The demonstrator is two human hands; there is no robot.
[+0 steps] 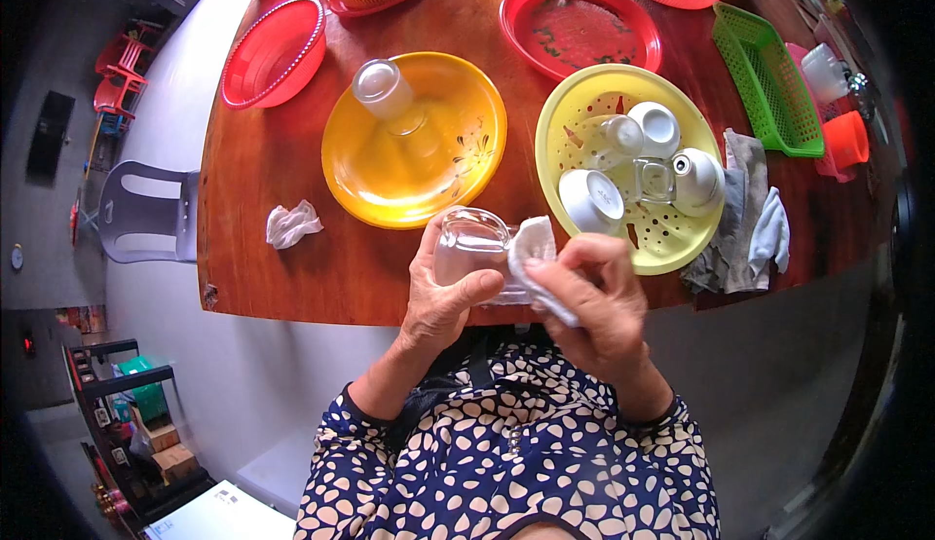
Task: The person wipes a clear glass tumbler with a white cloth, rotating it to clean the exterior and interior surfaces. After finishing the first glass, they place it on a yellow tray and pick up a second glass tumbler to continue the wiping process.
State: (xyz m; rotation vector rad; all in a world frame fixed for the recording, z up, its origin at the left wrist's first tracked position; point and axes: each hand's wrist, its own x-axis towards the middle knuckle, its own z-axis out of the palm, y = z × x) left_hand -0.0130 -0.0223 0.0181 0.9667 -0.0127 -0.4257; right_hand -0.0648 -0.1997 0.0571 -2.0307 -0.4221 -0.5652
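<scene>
My left hand (442, 288) holds a clear glass cup (471, 244) on its side above the table's front edge. A folded white cloth (533, 251) is pinched in my right hand (603, 306), against the other end of the glass. Beyond the glass, an orange-yellow plastic tray (372, 167) carries an upturned glass (383, 87) at its upper left. The pale yellow colander (551, 113) at the right holds several white cups, among them one lying tilted (592, 200), and clear glasses, one of them square-based (654, 181).
A crumpled white cloth (292, 224) lies at the left, grey cloths (734, 226) at the right. Red baskets (274, 54), a round red tray (581, 25) and a green basket (774, 94) stand farther back. A grey plastic chair (150, 211) is beside the wooden table (350, 270).
</scene>
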